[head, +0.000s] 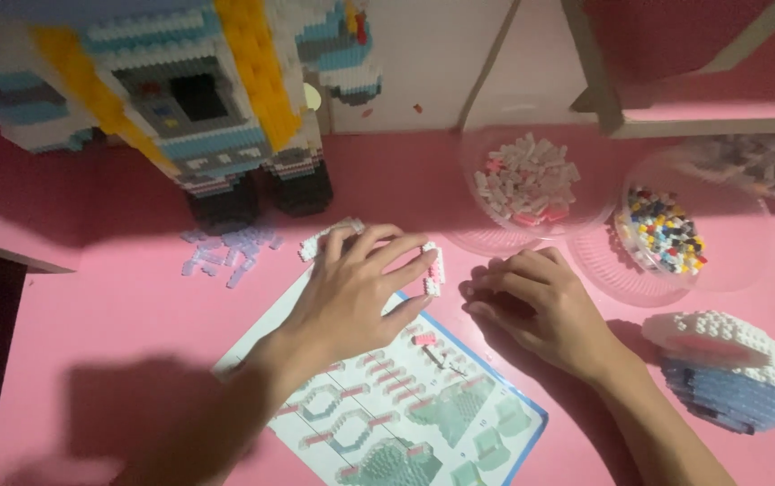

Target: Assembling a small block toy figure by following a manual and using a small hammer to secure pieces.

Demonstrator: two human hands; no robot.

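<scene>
White brick piece (433,270) beneath left grip (356,292)

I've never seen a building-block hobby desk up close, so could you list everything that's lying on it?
Large block figure: one, white, blue, yellow and grey, standing at top left.
Loose pale blocks: a small pile, lilac, in front of the figure's feet.
White block assembly: one, white with some pink, under the left hand's fingertips.
Instruction sheet: one, green and white diagrams with a blue edge, bottom centre.
Clear bowls: three; white and pink pieces, mixed colours, greyish pieces.
Rounded block piece: one, white over blue, right edge.
Table: one, pink.
Left hand: spread over the assembly.
Right hand: curled on the table beside it.
</scene>
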